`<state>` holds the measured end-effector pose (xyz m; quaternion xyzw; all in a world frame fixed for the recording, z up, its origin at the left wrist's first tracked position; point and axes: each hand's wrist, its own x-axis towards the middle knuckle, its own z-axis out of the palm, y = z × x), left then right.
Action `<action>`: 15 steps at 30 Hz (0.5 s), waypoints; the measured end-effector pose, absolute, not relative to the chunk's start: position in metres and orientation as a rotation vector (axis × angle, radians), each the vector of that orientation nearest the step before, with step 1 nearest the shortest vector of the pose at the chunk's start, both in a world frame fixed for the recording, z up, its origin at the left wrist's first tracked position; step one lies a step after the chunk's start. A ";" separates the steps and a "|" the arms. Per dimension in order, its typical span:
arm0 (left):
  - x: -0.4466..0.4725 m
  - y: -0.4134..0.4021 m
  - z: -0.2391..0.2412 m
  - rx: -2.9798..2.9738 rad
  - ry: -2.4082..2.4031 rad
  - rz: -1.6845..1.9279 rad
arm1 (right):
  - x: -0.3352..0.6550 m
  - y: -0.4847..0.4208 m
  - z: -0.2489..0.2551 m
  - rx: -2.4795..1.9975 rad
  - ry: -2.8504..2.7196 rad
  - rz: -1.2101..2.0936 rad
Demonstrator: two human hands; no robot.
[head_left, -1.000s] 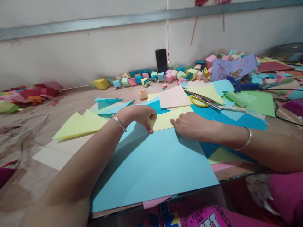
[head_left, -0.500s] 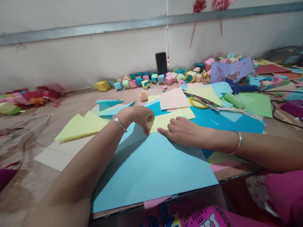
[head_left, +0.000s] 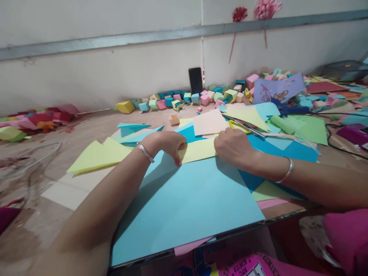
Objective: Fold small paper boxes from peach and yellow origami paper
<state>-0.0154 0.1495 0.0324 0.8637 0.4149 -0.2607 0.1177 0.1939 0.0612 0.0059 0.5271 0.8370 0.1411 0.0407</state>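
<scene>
A folded strip of pale yellow paper (head_left: 198,150) lies along the far part of a large light blue sheet (head_left: 186,207). At the strip's left end my left hand (head_left: 172,145) is closed on it, thumb toward me and fingers curled behind. My right hand (head_left: 235,148), its fingers curled in, grips or presses the strip's right end and covers it; the fingertips are hidden. Just beyond the strip lies a pale peach sheet (head_left: 208,122). Scissors with yellow handles (head_left: 244,126) lie partly behind my right hand.
Small paper boxes (head_left: 169,100) line the wall, with a black phone (head_left: 196,80) standing among them. Folded yellow sheets (head_left: 97,155) lie left, dark blue paper (head_left: 287,151) right. A glue gun (head_left: 284,108) and a cable lie at the right. The table edge is close to me.
My right hand has slid right along the yellow strip to its end, and its pointing index finger has curled in. My left hand stays at the left end.
</scene>
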 end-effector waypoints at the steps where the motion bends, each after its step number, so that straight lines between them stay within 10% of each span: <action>1: -0.017 0.150 0.033 2.522 1.192 -0.745 | 0.195 0.065 0.006 1.630 2.641 0.489; 15: -0.054 0.195 0.006 1.916 1.278 0.236 | 0.207 0.108 -0.035 1.612 3.233 -0.218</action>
